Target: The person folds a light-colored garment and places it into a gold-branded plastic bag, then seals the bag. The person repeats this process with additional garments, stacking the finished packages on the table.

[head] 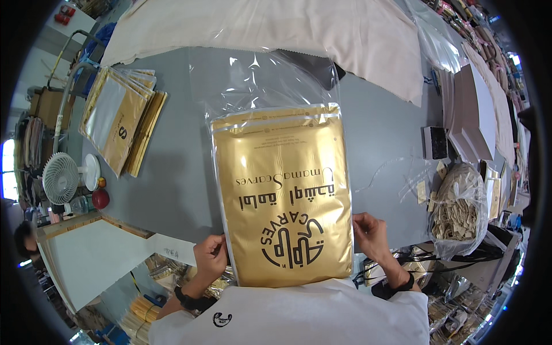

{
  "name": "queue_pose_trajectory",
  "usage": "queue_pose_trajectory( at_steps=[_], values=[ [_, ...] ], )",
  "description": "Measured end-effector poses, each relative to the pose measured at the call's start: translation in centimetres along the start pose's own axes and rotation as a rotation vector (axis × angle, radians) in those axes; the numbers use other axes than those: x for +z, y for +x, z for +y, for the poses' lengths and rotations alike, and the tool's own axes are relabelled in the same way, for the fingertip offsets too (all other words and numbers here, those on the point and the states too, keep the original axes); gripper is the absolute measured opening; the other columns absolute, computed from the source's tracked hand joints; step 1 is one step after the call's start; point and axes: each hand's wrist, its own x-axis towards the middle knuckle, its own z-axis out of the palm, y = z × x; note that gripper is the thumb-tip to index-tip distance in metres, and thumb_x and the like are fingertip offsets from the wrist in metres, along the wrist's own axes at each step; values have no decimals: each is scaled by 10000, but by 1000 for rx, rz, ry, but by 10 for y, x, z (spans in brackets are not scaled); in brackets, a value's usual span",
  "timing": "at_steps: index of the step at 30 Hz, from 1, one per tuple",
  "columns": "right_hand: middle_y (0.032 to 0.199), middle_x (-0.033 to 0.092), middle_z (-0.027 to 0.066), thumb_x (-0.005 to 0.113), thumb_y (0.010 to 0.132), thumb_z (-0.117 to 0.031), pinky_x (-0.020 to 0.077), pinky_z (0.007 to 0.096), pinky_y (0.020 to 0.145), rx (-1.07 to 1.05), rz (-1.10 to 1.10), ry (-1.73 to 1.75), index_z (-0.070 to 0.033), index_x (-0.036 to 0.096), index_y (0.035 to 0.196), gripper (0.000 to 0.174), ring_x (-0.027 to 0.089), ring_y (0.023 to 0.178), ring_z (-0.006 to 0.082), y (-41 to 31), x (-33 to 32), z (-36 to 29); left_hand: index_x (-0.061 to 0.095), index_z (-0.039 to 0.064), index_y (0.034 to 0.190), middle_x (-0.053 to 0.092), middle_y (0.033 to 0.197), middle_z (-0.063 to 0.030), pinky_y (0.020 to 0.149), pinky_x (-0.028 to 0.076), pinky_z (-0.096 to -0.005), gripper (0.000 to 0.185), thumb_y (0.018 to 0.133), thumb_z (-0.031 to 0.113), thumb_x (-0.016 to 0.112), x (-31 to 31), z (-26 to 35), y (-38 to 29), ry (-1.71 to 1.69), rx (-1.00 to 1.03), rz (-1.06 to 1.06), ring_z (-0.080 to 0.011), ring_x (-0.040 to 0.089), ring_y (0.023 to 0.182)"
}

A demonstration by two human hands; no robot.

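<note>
A gold printed mailer bag (282, 164) lies upside down to me at the table's near edge. A clear plastic sleeve (258, 82) surrounds it, and its loose end stretches flat beyond the bag's far edge. My left hand (211, 254) pinches the left side near the bottom. On the right side, my right hand (371, 235) grips the edge between thumb and fingers. The sleeve's far end lies against a large cream fabric (276, 26) with a zigzag-cut edge. Part of a dark flat object (308, 67) shows through the plastic.
Gold packages (118, 125) are stacked at the left, near a white fan (61, 178) and a red round object (100, 198). To the right stand white boxes (472, 114), a black block (435, 142) and a clear bag of small tags (457, 215). The grey table (172, 172) carries these things.
</note>
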Motion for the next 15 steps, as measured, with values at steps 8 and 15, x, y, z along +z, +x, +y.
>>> queue_pose_trajectory(
  at_steps=[8, 15],
  values=[
    [1555, 513, 168, 699, 1015, -127, 555, 342, 985, -13, -54, 499, 55, 670, 1327, 362, 637, 1222, 212, -44, 19, -23, 388, -112, 1543, 629, 1371, -135, 1040, 477, -291, 634, 1029, 120, 678, -6, 21, -22, -370, -153, -268, -157, 602, 1214],
    [1465, 598, 232, 744, 974, -86, 509, 363, 1007, -266, 225, 386, 49, 749, 1166, 234, 620, 1250, 234, -46, 45, -21, 583, -74, 1403, 722, 1138, -82, 862, 535, -247, 495, 995, 151, 750, 26, 13, -35, -272, -12, 88, -103, 658, 976]
  ],
)
